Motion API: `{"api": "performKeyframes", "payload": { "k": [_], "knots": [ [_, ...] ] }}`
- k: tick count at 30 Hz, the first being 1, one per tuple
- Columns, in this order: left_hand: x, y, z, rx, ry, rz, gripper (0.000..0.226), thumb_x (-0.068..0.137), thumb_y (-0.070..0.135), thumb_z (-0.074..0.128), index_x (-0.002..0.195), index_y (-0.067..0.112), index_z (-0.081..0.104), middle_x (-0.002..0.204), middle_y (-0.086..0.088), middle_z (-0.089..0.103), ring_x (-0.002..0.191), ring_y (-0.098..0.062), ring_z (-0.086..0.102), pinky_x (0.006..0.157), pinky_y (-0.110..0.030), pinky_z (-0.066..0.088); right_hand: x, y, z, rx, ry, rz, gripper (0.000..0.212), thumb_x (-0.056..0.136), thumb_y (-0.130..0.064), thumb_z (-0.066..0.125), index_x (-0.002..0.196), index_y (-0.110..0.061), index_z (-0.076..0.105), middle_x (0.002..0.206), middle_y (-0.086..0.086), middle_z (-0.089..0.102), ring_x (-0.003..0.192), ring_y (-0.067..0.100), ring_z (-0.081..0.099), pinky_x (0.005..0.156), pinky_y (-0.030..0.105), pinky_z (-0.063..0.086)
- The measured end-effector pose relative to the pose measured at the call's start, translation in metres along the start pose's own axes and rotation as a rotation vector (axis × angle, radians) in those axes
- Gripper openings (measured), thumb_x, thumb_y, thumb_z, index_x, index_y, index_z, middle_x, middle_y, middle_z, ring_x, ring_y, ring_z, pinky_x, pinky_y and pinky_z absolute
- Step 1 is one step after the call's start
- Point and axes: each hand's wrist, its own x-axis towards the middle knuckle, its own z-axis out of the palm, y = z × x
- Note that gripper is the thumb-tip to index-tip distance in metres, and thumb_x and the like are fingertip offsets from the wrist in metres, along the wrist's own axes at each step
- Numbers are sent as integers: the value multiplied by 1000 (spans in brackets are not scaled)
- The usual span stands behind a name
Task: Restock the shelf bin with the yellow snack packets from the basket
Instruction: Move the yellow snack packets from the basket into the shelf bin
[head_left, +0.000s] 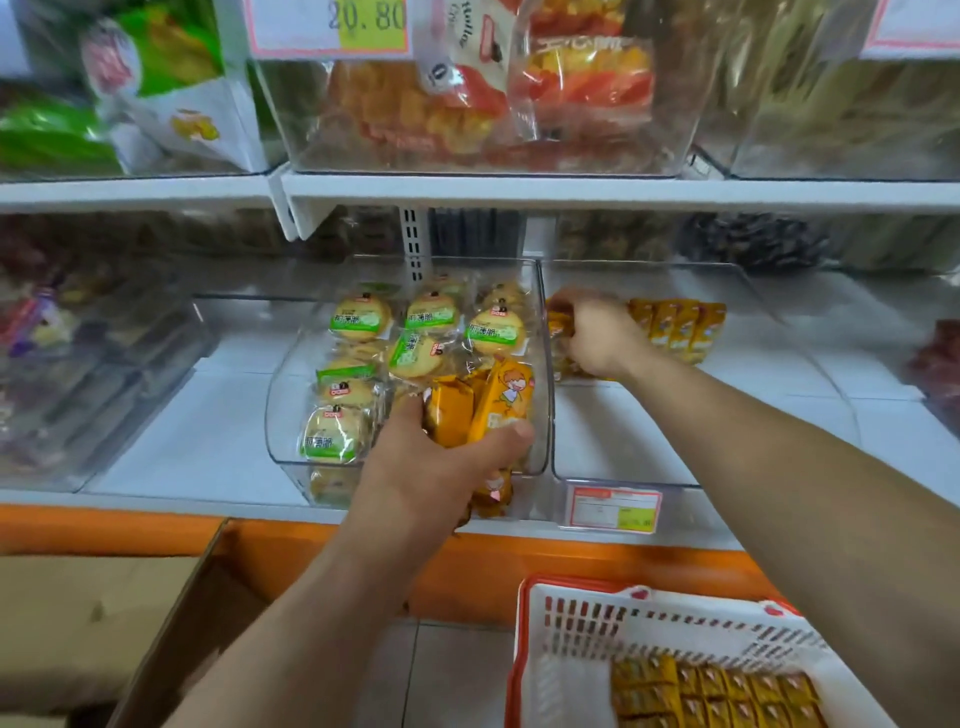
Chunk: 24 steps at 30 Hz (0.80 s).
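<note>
The left hand (447, 462) clasps a bunch of yellow foil snack packets (480, 402) before the clear plastic shelf bin (618, 431). The right hand (592, 332) grips packets standing at that bin's far end. More lie in the white-and-red plastic basket (576, 623), near right.

Yellow-orange foil snack packets (470, 410) carry a cartoon child print. Round pale-yellow biscuits in clear wrappers (431, 314) show green-and-white label bands. The white slotted plastic basket (675, 631) has a red rim, and the shelf's front edge strip (104, 525) is orange.
</note>
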Motion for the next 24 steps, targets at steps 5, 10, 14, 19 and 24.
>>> {"api": "performKeyframes", "payload": {
  "k": [5,10,14,19,24],
  "knots": [
    [1,-3,3,22,0,-24,49,65,58,84,103,34,64,84,9,75,79,-13,74,65,-30,57,0,8,10,-22,14,39,29,81,-7,69,110,-10,63,110,17,63,100,34,61,81,31,45],
    [4,-7,2,23,6,-21,49,63,59,85,100,34,64,78,21,73,69,-4,72,65,-30,56,-2,15,16,25,-148,65,54,75,-21,84,122,-14,58,110,10,67,98,29,64,82,34,52],
    [6,-9,3,27,18,-31,52,61,60,85,101,35,64,80,18,74,75,-10,74,70,-35,59,-2,18,21,-44,-266,51,83,67,-27,90,137,-21,45,123,9,61,111,31,61,91,43,54],
    [7,-9,7,24,2,-15,46,64,57,85,97,33,65,77,22,73,68,1,71,63,-26,53,-2,17,23,-279,-32,-43,70,74,-24,81,132,-18,42,123,12,53,95,40,65,64,40,48],
    [7,-10,11,35,-11,-22,47,63,59,84,98,34,66,78,21,74,69,1,71,65,-29,55,-1,16,31,-381,21,-41,71,76,-22,80,134,-22,40,121,11,53,80,37,67,55,38,51]
  ]
}}
